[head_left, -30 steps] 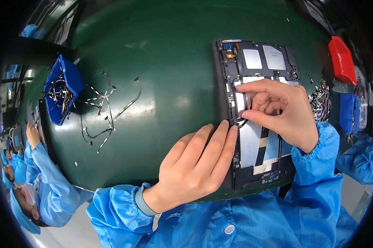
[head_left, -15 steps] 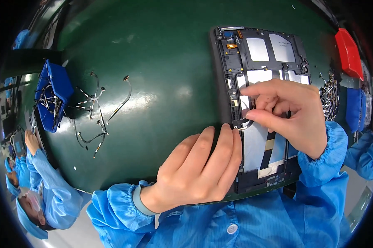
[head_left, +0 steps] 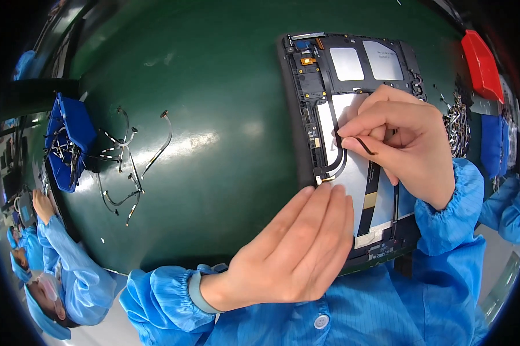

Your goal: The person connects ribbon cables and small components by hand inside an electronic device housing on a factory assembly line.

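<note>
An opened tablet-like device (head_left: 312, 81) with a black frame and silver panels lies before me on the green table. A thin black cable (head_left: 344, 157) curves over its left part, down to a pale connector at the left edge. My right hand (head_left: 410, 138) is above the panels, thumb and forefinger pinching the cable; its dark free end sticks out over the thumb. With fingers stretched and side by side, my left hand (head_left: 294, 248) rests its fingertips on the device's left edge, beside the connector. The left thumb is mostly hidden.
Several loose cables (head_left: 134, 173) lie at left beside a blue bin (head_left: 78, 121) of cables. At right are a cable heap (head_left: 459, 130), a red bin (head_left: 482, 66) and a blue bin (head_left: 493, 144). A person in blue (head_left: 81, 271) works at far left.
My right hand has turned, and the cable's free end now shows over its thumb. My left fingertips have slid slightly right and down along the device's edge. The whole view has shifted a little.
</note>
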Action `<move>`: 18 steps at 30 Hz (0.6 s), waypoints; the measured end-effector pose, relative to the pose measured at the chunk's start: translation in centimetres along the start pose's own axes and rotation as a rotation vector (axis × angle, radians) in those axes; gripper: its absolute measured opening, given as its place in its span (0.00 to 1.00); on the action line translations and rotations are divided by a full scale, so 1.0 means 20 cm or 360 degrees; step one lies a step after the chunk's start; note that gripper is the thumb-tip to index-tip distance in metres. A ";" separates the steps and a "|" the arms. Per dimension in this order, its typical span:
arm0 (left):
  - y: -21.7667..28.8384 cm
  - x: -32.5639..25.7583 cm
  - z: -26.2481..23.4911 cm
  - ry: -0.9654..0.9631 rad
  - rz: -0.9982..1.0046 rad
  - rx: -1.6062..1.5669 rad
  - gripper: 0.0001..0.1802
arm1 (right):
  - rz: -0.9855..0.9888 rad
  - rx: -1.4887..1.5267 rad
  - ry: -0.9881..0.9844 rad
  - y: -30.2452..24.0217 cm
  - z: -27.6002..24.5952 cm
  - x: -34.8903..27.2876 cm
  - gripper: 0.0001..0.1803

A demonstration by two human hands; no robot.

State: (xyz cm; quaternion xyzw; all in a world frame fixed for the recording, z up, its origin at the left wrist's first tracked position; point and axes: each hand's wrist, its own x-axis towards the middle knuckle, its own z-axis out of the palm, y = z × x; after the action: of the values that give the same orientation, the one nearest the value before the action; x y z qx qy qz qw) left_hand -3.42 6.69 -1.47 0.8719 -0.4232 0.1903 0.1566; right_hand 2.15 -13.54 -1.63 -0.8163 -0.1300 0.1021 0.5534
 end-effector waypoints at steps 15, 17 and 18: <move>0.00 0.04 0.10 -0.0123 0.0033 0.0202 0.11 | -0.0122 -0.0231 0.0185 0.04 0.02 0.05 0.08; -0.01 0.03 0.10 -0.0138 0.0048 0.0195 0.11 | -0.0118 -0.0265 0.0192 0.03 0.03 0.05 0.08; -0.01 0.03 0.10 -0.0129 0.0055 0.0210 0.12 | -0.0094 -0.0292 0.0194 0.02 0.03 0.05 0.08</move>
State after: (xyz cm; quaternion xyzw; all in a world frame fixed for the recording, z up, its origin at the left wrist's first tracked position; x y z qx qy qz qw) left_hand -2.44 5.56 -3.05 0.8799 -0.4306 0.1849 0.0783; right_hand 2.91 -12.77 -2.33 -0.8641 -0.1287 0.0235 0.4860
